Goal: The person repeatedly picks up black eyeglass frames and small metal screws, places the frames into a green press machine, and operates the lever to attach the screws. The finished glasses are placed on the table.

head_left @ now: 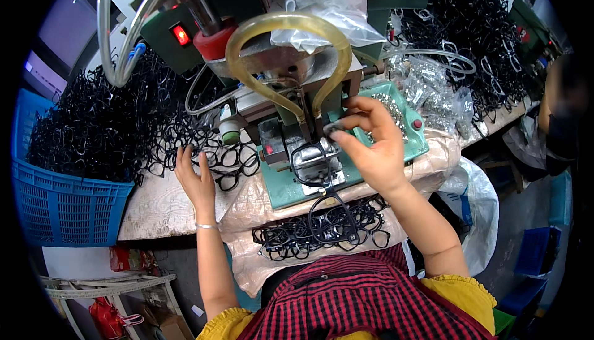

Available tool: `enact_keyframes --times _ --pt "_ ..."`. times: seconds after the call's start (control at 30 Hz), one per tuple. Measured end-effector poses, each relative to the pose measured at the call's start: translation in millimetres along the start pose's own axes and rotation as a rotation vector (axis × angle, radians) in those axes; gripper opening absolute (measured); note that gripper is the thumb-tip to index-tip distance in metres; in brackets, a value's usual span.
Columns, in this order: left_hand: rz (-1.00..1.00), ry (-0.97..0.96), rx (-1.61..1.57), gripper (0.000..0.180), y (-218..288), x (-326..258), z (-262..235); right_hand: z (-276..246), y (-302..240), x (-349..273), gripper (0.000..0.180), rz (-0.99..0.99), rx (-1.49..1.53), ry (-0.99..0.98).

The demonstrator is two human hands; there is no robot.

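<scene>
A black eyeglass frame (352, 217) sits on the machine's metal fixture (334, 179), one rim on the fixture and the other jutting toward me over more frames. My right hand (378, 148) is at the fixture's right side, thumb and forefinger closed around a small dark thing I cannot make out. The other fingers curl above it. To the left, my left hand (197, 182) has its fingers apart at the edge of loose black eyeglass frames (230, 159) on the table. Nothing shows in its grasp.
Several frames (278, 241) lie on the brown covering near my lap. A green tray (417, 145) of small metal parts stands right of the press. A blue basket (68, 197) heaped with frames is at left. A yellowish hose (238, 37) loops over the fixture.
</scene>
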State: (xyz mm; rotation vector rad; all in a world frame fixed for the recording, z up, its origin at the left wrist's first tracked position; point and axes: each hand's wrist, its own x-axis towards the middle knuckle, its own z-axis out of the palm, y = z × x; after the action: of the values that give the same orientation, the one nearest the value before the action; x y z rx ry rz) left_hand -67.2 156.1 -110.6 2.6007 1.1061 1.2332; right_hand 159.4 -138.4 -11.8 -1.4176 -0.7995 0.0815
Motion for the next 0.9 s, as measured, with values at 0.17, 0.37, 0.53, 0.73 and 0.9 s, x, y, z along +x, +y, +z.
enact_keyframes --times 0.17,0.37,0.53,0.73,0.9 --pt "-0.277 0.061 -0.454 0.027 41 -22 -23 5 12 -2 0.046 0.048 0.043 -0.016" --pt "0.078 0.071 -1.347 0.026 156 28 -97 6 7 2 0.05 0.13 0.168 -0.04" --pt "0.293 0.068 -1.054 0.027 197 63 -97 17 -1 0 0.053 0.231 0.327 -0.089" --pt "0.316 0.008 -1.195 0.029 185 60 -99 11 8 -1 0.042 0.136 0.217 0.005" --pt "0.14 0.112 -0.961 0.028 128 12 -94 -31 48 -8 0.011 -0.131 -0.438 0.076"
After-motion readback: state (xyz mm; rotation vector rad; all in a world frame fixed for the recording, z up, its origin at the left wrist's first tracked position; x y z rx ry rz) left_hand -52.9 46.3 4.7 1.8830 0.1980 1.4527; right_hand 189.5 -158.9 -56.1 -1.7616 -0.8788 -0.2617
